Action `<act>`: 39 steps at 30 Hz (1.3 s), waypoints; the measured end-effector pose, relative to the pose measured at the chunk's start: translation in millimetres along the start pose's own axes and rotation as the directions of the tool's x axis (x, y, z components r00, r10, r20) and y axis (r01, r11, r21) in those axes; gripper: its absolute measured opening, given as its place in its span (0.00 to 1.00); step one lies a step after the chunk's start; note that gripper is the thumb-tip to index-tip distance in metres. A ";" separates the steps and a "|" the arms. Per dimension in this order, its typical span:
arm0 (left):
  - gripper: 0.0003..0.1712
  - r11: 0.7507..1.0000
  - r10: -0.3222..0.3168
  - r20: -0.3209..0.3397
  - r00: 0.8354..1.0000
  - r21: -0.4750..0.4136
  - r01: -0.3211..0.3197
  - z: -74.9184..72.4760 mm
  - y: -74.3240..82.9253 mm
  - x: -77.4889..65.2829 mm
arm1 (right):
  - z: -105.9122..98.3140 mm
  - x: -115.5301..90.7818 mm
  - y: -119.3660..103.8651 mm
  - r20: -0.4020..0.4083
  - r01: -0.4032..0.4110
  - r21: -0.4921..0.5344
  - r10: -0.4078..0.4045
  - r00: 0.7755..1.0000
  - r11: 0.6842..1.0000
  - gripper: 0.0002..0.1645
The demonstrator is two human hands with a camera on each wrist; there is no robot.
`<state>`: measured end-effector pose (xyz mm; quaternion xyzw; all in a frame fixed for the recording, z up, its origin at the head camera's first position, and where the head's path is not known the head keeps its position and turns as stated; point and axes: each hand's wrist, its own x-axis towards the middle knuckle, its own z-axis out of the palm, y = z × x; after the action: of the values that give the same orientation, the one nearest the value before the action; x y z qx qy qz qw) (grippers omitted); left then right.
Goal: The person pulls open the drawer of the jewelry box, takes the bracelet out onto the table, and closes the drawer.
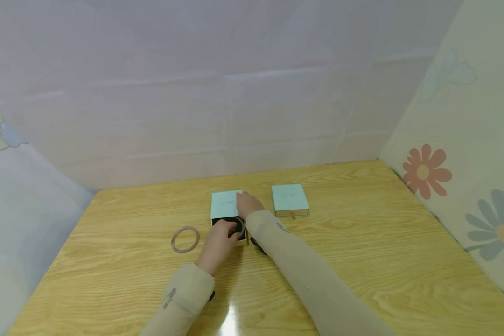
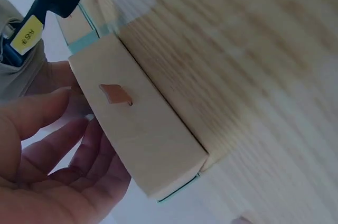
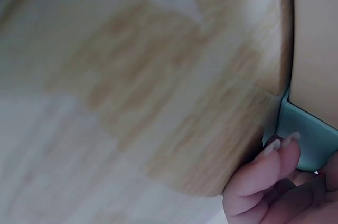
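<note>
A light-blue drawer-style box [image 1: 226, 204] stands on the table with its drawer [image 2: 140, 123] pulled out toward me; the drawer front is cream with a small brown tab. Inside the black-lined drawer lies a bangle [image 1: 242, 227], partly hidden. My left hand [image 1: 220, 238] reaches in over it, thumb apart from the loosely bent fingers [image 2: 68, 155], fingertips at the bangle. With my right hand [image 1: 248, 205] I hold the right side of the box's blue sleeve, its fingers [image 3: 264, 174] curled at the sleeve's corner.
A pinkish bangle [image 1: 173, 246] lies on the wooden table [image 1: 122, 270], left of the drawer. A second light-blue box [image 1: 290, 198], its drawer pushed in, stands to the right of the first. A pale cloth wall [image 1: 235, 107] rises behind the table.
</note>
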<state>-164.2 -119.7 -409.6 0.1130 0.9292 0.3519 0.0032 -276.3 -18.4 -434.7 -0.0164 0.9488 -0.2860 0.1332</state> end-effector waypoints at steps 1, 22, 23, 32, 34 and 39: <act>0.07 0.999 0.010 0.012 1.000 0.030 -0.010 1.4 0.6 1.6 | -0.3 -0.4 0.5 0.003 -0.002 -0.002 0.002 1.000 1.000 0.34; 0.12 0.970 0.057 -0.002 0.998 0.235 -0.055 13.8 -2.8 17.0 | -0.3 2.0 0.5 0.018 -0.016 0.007 0.016 1.000 1.000 0.34; 0.12 0.970 0.053 -0.001 0.999 0.238 -0.051 13.7 -2.9 16.9 | -0.2 2.2 0.7 0.018 -0.016 0.006 0.016 1.000 1.000 0.34; 0.10 0.963 0.059 0.011 0.998 0.264 -0.060 12.9 -3.6 15.5 | 1.2 1.8 0.9 0.006 0.006 -0.029 -0.006 1.000 1.000 0.34; 0.10 0.959 0.075 0.007 0.997 0.274 -0.074 12.1 -3.8 15.1 | 1.7 2.0 0.8 0.005 0.007 -0.033 -0.007 1.000 0.999 0.34; 0.11 0.944 0.103 -0.023 0.994 0.318 -0.090 11.4 -4.3 14.9 | 2.2 2.6 -0.3 0.002 -0.005 -0.009 0.005 1.000 1.000 0.34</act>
<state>-178.6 -112.2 -419.9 0.1506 0.9667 0.2005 -0.0504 -278.3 -20.0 -436.9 -0.0151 0.9500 -0.2813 0.1345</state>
